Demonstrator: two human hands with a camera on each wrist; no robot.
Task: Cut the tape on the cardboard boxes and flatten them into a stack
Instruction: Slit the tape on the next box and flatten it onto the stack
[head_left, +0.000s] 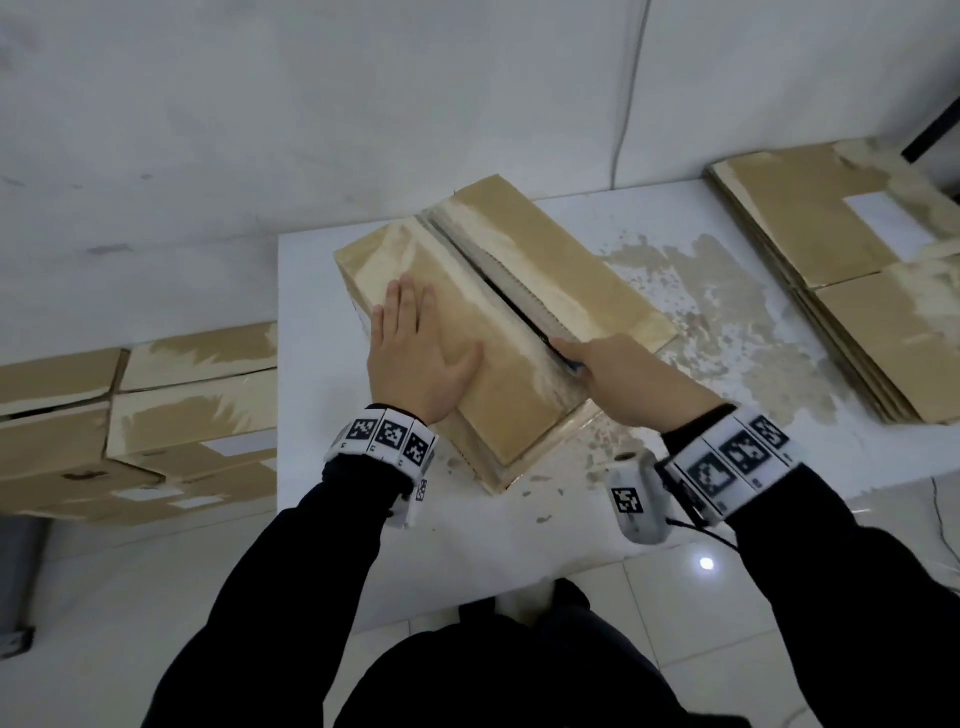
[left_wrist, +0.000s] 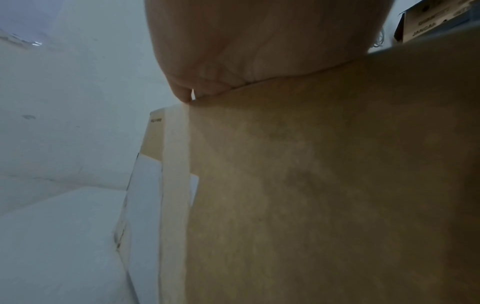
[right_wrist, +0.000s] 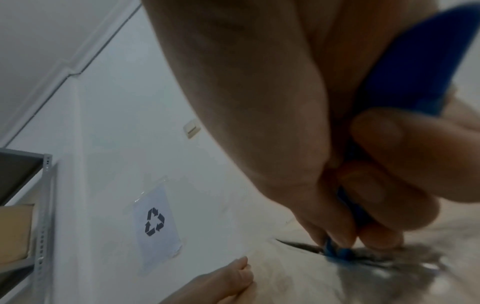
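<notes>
- Cutting the tape on the box (head_left: 498, 312) is our job right now; it sits in the middle of the white table (head_left: 675, 467).
- Our left hand (head_left: 421, 358) lies flat on the left flap with straight fingers, holding nothing.
- Our right hand (head_left: 623, 379) has its fingers curled round a blue cutter (right_wrist: 405, 67), with the tip down in the middle seam.
- Behind the cutter the seam gapes open, so this cut looks nearly done (only the near end is left).
- Flat boxes (head_left: 852, 280) lie piled on our right.
- More taped boxes (head_left: 135, 415) wait on our left, so we think plenty is left.
</notes>
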